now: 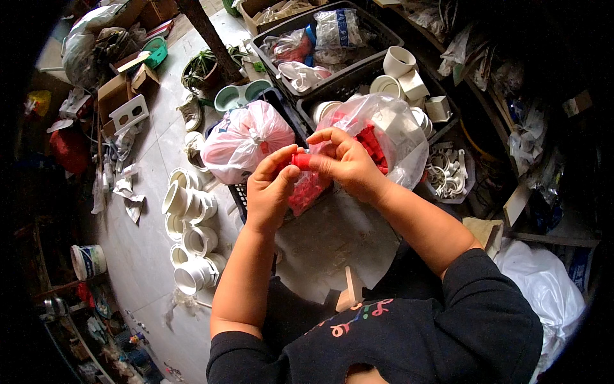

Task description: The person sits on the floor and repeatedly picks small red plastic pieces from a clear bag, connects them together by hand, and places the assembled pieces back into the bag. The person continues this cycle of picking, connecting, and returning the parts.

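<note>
Both my hands meet in the middle, over a clear plastic bag (406, 150) with many small red pieces (372, 147) in it. Between them is a small red plastic piece (300, 160), roughly cylindrical. The fingers and thumb of my left hand (272, 185) pinch its left end. My right hand (355, 168) has its thumb against the other end, and its index finger arches above. Part of the piece is hidden behind my fingers. Just left of the hands sits a knotted whitish plastic bag (240, 144) with pinkish contents.
White pipe fittings (198, 240) stand in a cluster on the grey floor (147, 262) at left. Black crates (275, 61) hold bags and white fittings at the back. A potted plant (201, 70) stands by a post (211, 38). A white sack (540, 291) lies at right.
</note>
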`<action>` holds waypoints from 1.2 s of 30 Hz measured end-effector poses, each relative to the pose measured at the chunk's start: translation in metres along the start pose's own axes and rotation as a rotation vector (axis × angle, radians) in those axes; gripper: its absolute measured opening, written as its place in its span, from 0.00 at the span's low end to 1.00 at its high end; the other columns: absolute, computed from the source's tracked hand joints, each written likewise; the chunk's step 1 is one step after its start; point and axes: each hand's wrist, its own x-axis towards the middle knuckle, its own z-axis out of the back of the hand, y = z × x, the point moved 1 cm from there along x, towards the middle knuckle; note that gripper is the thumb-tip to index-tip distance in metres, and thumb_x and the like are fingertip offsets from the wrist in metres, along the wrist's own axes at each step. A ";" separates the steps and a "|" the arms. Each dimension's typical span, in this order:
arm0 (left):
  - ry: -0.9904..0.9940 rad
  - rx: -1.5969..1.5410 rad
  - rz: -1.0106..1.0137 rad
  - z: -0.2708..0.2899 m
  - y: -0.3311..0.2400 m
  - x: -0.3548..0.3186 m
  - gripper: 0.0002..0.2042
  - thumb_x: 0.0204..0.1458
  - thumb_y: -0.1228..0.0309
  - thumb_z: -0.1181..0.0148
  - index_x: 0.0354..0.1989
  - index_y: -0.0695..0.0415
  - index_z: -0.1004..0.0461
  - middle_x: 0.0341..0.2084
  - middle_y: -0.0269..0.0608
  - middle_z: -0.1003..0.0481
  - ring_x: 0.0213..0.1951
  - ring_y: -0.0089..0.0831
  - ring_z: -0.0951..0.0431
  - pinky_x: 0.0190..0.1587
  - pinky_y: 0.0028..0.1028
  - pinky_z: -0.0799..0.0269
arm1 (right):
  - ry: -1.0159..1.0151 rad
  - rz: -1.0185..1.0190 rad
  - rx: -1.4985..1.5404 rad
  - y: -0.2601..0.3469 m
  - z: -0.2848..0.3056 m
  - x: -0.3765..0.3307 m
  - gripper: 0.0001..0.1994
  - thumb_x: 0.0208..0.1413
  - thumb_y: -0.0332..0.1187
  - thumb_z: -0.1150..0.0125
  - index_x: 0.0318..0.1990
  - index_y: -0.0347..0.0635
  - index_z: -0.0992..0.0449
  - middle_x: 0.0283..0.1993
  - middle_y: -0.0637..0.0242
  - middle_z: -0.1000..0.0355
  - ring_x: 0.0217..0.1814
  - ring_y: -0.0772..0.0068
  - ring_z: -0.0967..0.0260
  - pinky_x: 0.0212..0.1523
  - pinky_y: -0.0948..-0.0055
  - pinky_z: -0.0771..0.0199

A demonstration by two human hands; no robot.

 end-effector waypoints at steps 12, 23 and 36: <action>0.000 -0.036 0.015 0.001 0.002 0.002 0.15 0.47 0.76 0.44 0.46 0.63 0.32 0.37 0.35 0.28 0.32 0.15 0.32 0.34 0.13 0.38 | -0.061 -0.138 0.107 0.005 -0.005 -0.001 0.16 0.49 0.29 0.42 0.45 0.44 0.38 0.33 0.67 0.32 0.26 0.82 0.35 0.26 0.83 0.35; -0.010 -0.049 0.031 0.001 0.001 0.001 0.16 0.46 0.76 0.42 0.45 0.63 0.31 0.38 0.36 0.27 0.34 0.17 0.31 0.36 0.14 0.36 | -0.079 0.063 -0.064 -0.002 -0.007 0.003 0.14 0.52 0.34 0.46 0.45 0.42 0.39 0.26 0.71 0.34 0.26 0.82 0.35 0.27 0.85 0.35; -0.005 -0.078 0.029 0.002 0.004 0.002 0.17 0.45 0.73 0.40 0.44 0.63 0.31 0.37 0.36 0.27 0.35 0.18 0.30 0.38 0.16 0.35 | -0.095 0.078 -0.253 0.012 -0.011 -0.004 0.18 0.50 0.32 0.43 0.48 0.43 0.39 0.28 0.71 0.35 0.29 0.83 0.35 0.31 0.83 0.35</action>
